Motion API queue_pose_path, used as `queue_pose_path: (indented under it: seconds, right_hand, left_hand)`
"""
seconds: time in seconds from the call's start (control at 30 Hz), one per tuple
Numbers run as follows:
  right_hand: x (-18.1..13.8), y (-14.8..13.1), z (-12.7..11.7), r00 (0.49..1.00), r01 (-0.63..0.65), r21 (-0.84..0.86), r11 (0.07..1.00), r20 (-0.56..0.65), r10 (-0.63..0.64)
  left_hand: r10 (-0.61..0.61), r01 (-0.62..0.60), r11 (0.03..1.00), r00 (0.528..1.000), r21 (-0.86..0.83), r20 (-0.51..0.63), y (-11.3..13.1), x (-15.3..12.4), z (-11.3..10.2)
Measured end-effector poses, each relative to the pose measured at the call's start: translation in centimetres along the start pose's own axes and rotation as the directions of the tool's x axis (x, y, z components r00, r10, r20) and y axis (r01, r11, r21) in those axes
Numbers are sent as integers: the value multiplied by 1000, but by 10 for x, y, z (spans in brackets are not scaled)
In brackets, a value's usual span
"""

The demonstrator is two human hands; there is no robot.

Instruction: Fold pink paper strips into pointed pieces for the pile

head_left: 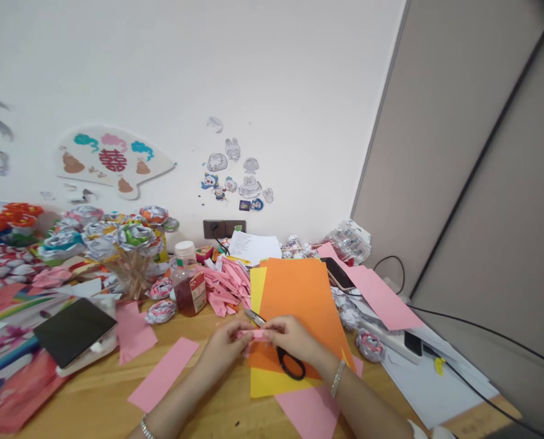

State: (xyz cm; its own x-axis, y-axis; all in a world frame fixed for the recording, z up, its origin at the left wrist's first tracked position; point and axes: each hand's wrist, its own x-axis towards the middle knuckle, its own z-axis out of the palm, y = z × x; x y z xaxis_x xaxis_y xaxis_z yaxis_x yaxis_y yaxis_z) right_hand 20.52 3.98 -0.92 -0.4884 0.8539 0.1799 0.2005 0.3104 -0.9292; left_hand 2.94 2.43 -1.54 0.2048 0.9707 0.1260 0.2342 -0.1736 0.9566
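Note:
Between my two hands is a small folded strip of pink paper (256,335), held level at both ends. My left hand (229,344) pinches its left end, and my right hand (289,336) pinches the right end. Under them lie scissors (292,364) with black handles, partly hidden by my right hand. The scissors rest on a stack of orange paper (299,292) and yellow paper (263,384). A flat pink paper strip (164,373) lies on the table to the left of my left hand.
Left of the stack stand a bottle of dark red liquid (190,292) and a heap of pink paper pieces (229,281). Paper flowers (137,238) crowd the back left. A black tablet-like device (75,329) lies left. On the right are a power strip (397,341), cables and white sheets (432,384).

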Motion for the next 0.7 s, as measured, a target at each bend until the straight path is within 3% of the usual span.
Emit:
queue_pose_path:
  seconds: [0.27,0.5,0.7]
  right_hand:
    - [0,-1,0,999,-44,0,999,12,43]
    - [-2,2,-5,992,-65,25,998,107,61]
    - [2,14,-14,994,-69,-27,997,81,71]
  left_hand:
    - [-40,42,996,999,76,-34,-3,0,2]
    - [-124,125,992,992,-27,15,-14,0,3]
    - [-145,150,985,988,-88,51,-10,1,-3]
